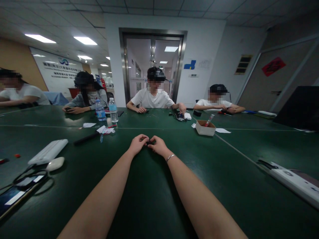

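Note:
Both my arms reach forward over the green table (pixel 149 189), and my hands meet near its middle. A small black object (pixel 149 143) sits between my fingertips, mostly covered by them, so its kind does not show. My left hand (pixel 138 144) is closed in a pinch at the object's left side. From the other side, my right hand (pixel 158 145) pinches it with thumb and fingers; a bracelet (pixel 170 157) circles that wrist.
Left stand water bottles (pixel 113 111), paper scraps (pixel 106 129), a dark stick-like item (pixel 86 138), a white device (pixel 49 151) and a phone (pixel 22 192). Right are an open box (pixel 205 128) and a white device (pixel 294 181). Several people sit opposite, including one person (pixel 156 96) straight ahead.

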The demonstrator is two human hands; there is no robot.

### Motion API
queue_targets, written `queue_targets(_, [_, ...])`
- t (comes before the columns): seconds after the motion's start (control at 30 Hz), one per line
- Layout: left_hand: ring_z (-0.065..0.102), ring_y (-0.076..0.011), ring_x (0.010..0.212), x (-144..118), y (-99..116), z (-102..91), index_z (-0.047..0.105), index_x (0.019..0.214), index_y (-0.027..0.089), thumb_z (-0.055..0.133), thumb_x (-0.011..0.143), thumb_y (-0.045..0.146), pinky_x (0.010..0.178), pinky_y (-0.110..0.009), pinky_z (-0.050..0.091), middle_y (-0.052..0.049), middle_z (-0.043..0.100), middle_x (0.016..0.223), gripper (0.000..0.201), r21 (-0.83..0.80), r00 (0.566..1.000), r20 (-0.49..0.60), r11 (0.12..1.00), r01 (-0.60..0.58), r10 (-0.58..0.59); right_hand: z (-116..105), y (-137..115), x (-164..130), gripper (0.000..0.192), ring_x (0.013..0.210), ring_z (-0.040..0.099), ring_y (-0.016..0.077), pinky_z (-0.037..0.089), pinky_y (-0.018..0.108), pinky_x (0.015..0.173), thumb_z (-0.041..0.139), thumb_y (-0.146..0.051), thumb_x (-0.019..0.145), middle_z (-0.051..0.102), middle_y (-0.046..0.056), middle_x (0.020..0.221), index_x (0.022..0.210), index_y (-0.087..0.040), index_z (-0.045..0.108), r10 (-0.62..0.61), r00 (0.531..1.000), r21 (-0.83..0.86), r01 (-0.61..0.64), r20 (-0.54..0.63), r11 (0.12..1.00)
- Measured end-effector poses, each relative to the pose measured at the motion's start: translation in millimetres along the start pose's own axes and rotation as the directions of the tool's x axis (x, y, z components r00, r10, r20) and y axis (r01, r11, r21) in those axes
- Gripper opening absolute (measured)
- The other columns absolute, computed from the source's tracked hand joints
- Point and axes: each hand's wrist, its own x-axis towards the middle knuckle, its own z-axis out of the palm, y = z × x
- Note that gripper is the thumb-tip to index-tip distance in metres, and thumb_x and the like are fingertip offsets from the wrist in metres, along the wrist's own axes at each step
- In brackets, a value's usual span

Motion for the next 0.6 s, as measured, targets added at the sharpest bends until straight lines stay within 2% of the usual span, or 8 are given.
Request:
queue_targets(0.07, [0.057, -0.0124, 0.060, -1.0, 0.5, 4.7, 0.059, 0.092, 0.016, 0.059, 0.071, 0.041, 0.054, -0.024, 0.043, -0.005, 0.063, 0.082, 0.032, -0.042, 0.999, 0.039, 0.999, 0.011, -0.010, 2.0, -3.1, -1.7, 0.024, 0.059, 0.051, 0.0107, 0.042, 0.022, 0.053, 0.073, -0.024, 0.063, 0.053, -0.001, 0.069, 0.073, -0.016, 0.053, -0.071, 0.996, -0.186, 0.058, -0.062, 0.981])
queue_targets(0.13, [0.056, -0.0115, 0.058, -4.1, 3.8, 8.1, 0.058, 0.091, 0.016, 0.061, 0.070, 0.039, 0.054, -0.024, 0.044, -0.005, 0.063, 0.081, 0.031, -0.050, 0.998, 0.068, 0.999, 0.019, -0.015, 2.0, -9.0, -4.0, 0.026, 0.066, 0.050, 0.0128, 0.041, 0.024, 0.059, 0.075, -0.029, 0.061, 0.052, 0.001, 0.075, 0.067, -0.015, 0.054, -0.109, 0.992, -0.340, 0.080, -0.067, 0.937])
queue_targets(0.23, [0.056, -0.0110, 0.056, -16.8, 13.8, 3.0, 0.057, 0.087, 0.015, 0.062, 0.069, 0.037, 0.054, -0.024, 0.045, -0.004, 0.062, 0.078, 0.028, -0.010, 0.991, 0.124, 0.998, 0.058, -0.056, -4.2, -21.6, -13.0, 0.024, 0.069, 0.049, 0.0141, 0.040, 0.025, 0.062, 0.074, -0.031, 0.063, 0.051, 0.004, 0.078, 0.068, -0.014, 0.058, -0.085, 0.996, -0.418, 0.094, 0.039, 0.903])
queue_targets(0.3, [0.058, -0.0116, 0.057, -32.7, 22.3, -9.0, 0.056, 0.087, 0.016, 0.062, 0.070, 0.037, 0.054, -0.024, 0.045, -0.003, 0.062, 0.077, 0.028, 0.026, 0.976, 0.190, 0.995, 0.101, -0.104, -15.2, -30.9, -26.6, 0.016, 0.072, 0.051, 0.0147, 0.040, 0.025, 0.065, 0.071, -0.026, 0.066, 0.052, 0.004, 0.082, 0.072, -0.014, 0.062, -0.093, 0.979, -0.417, 0.161, 0.179, 0.894])
queue_targets(0.33, [0.059, -0.0121, 0.058, -42.8, 26.8, -17.1, 0.055, 0.088, 0.016, 0.061, 0.070, 0.037, 0.054, -0.024, 0.046, -0.003, 0.062, 0.078, 0.029, 0.046, 0.966, 0.220, 0.991, 0.126, -0.133, -23.2, -35.5, -36.3, 0.014, 0.074, 0.051, 0.0149, 0.040, 0.025, 0.066, 0.070, -0.024, 0.067, 0.052, 0.005, 0.086, 0.077, -0.015, 0.064, -0.100, 0.963, -0.419, 0.201, 0.251, 0.885])
queue_targets(0.47, [0.062, -0.0148, 0.064, -91.0, 47.0, -54.8, 0.052, 0.093, 0.018, 0.058, 0.072, 0.039, 0.054, -0.025, 0.047, -0.006, 0.062, 0.091, 0.029, 0.101, 0.931, 0.267, 0.968, 0.231, -0.250, -69.7, -55.1, -93.1, 0.035, 0.079, 0.054, 0.0159, 0.042, 0.026, 0.068, 0.069, -0.030, 0.068, 0.053, 0.005, 0.101, 0.102, -0.024, 0.063, -0.084, 0.864, -0.353, 0.290, 0.497, 0.890])
queue_targets(0.53, [0.063, -0.0165, 0.069, -114.1, 58.4, -73.6, 0.053, 0.093, 0.019, 0.057, 0.073, 0.039, 0.056, -0.026, 0.048, -0.007, 0.061, 0.095, 0.029, 0.112, 0.902, 0.295, 0.949, 0.295, -0.315, -99.6, -65.4, -128.3, 0.034, 0.080, 0.055, 0.0157, 0.043, 0.025, 0.067, 0.065, -0.035, 0.072, 0.053, 0.006, 0.108, 0.105, -0.027, 0.063, 0.004, 0.819, -0.336, 0.231, 0.574, 0.913])
queue_targets(0.6, [0.063, -0.0183, 0.072, -133.7, 69.5, -92.0, 0.055, 0.090, 0.019, 0.058, 0.071, 0.038, 0.056, -0.026, 0.048, -0.007, 0.061, 0.093, 0.027, 0.142, 0.868, 0.299, 0.918, 0.370, -0.396, -133.6, -72.0, -164.5, 0.032, 0.079, 0.057, 0.0165, 0.045, 0.026, 0.065, 0.061, -0.040, 0.075, 0.058, 0.007, 0.103, 0.105, -0.029, 0.063, 0.117, 0.823, -0.366, 0.115, 0.555, 0.924])
